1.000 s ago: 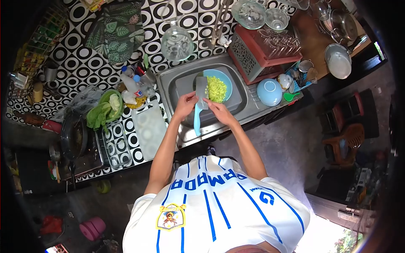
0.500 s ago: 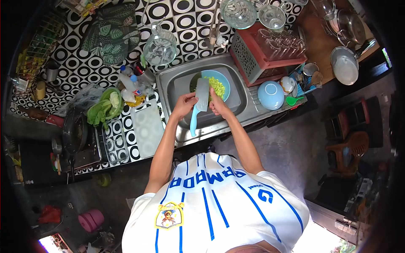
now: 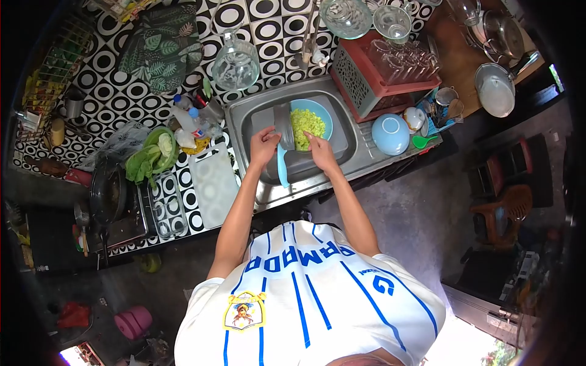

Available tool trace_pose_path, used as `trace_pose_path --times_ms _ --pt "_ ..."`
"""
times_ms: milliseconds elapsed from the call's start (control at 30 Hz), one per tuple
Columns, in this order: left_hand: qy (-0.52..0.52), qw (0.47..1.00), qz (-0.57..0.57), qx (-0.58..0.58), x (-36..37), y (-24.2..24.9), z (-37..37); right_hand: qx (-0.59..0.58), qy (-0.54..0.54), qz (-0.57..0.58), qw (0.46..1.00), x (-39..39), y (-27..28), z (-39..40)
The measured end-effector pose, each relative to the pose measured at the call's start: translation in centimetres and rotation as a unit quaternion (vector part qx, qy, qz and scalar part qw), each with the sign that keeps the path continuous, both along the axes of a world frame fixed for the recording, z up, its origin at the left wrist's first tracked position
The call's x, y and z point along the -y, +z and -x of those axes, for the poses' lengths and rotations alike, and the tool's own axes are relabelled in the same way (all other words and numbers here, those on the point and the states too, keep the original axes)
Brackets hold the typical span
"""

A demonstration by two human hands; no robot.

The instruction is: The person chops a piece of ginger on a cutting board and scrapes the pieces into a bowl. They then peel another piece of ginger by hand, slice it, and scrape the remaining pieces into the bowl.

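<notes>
A cleaver with a light blue handle (image 3: 282, 168) is over the sink, its grey blade (image 3: 284, 127) tilted upward beside the bowl. My left hand (image 3: 264, 147) has its fingers closed at the blade's left side, above the handle. Neither hand is round the handle. My right hand (image 3: 321, 152) is curled at the near edge of the bowl, its fingertips close to the chopped pieces and the blade's lower end. What it pinches, if anything, is hidden. Chopped light-green vegetable (image 3: 307, 125) fills part of the light blue bowl (image 3: 327, 111).
The bowl is in the steel sink (image 3: 244, 100). A white cutting board (image 3: 213, 189) and a green basket of leafy vegetables (image 3: 165, 152) are to the left. An upturned blue bowl (image 3: 391, 135), green spoon (image 3: 422, 141) and red rack with glasses (image 3: 378, 79) are to the right.
The cleaver has turned from showing its flat face to a steeper tilt, and its blade has shifted left. My hands have moved slightly apart; more of the chopped vegetable shows.
</notes>
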State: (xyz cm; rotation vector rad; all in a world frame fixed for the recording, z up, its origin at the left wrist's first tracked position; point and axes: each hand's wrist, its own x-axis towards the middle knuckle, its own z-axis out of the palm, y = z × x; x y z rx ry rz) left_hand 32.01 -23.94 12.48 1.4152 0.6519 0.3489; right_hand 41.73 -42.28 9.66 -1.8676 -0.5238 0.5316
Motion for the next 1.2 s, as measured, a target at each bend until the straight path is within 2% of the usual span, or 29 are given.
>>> trace_pose_path --times_ms 100,200,300,400,433,533,667,767,800,867,900,1000,1033,1133,1167,1200 --pt "0.03 0.999 -0.014 0.001 -0.1 -0.3 -0.2 0.026 -0.019 -0.09 0.995 -0.5 0.8 1.9" --pt "0.035 0.999 -0.013 -0.016 -0.1 -0.2 -0.5 0.061 0.011 -0.031 0.998 -1.5 0.0 2.1" --pt "0.004 1.0 0.014 -0.022 0.7 0.7 -0.5 0.029 0.002 -0.067 0.997 -2.5 -0.3 2.9" --pt "-0.039 0.996 0.077 0.027 1.7 1.4 -0.9 -0.154 0.024 -0.097 0.983 -2.6 0.7 3.2" --pt "-0.054 0.992 0.103 0.051 2.1 1.6 -1.0 -0.181 -0.003 -0.153 0.971 -2.7 2.9 4.5" --pt "-0.115 0.987 0.085 0.068 3.3 2.4 -0.7 -0.201 -0.022 -0.232 0.951 -2.4 2.0 4.2" --pt "-0.057 0.992 -0.056 0.1 3.9 0.0 -0.1 -0.283 -0.132 -0.335 0.889 -1.9 0.7 4.0" --pt "-0.039 0.99 -0.137 -0.001 4.9 -0.6 1.2 -0.329 -0.167 -0.374 0.851 -1.5 -1.0 3.5" --pt "-0.069 0.994 -0.085 -0.003 5.2 -1.1 1.3 -0.333 -0.177 -0.393 0.839 -1.5 -0.8 3.7" --pt "-0.129 0.991 0.023 -0.01 5.9 -2.2 1.3 -0.3 -0.179 -0.397 0.849 -1.8 -0.5 4.2" --pt "-0.13 0.991 -0.009 -0.006 6.2 -2.2 1.4 -0.282 -0.18 -0.4 0.853 -1.9 -0.4 4.4" --pt "-0.118 0.993 0.019 -0.018 6.2 -2.0 1.0 -0.245 -0.177 -0.302 0.904 -1.8 -0.5 4.5" --pt "-0.138 0.989 0.058 -0.019 5.7 -1.9 1.0 -0.271 -0.13 -0.264 0.917 -1.2 -0.4 4.2" --pt "-0.138 0.99 0.038 -0.01 4.6 -2.2 1.2 -0.173 -0.12 -0.147 0.966 -0.5 1.9 4.5" --pt "-0.137 0.989 0.044 -0.017 4.0 -2.4 1.3 -0.097 -0.133 -0.124 0.978 -0.3 1.3 4.4" --pt "-0.135 0.99 0.039 -0.021 3.6 -2.3 1.6 -0.014 -0.09 -0.093 0.991 0.1 1.8 4.3"
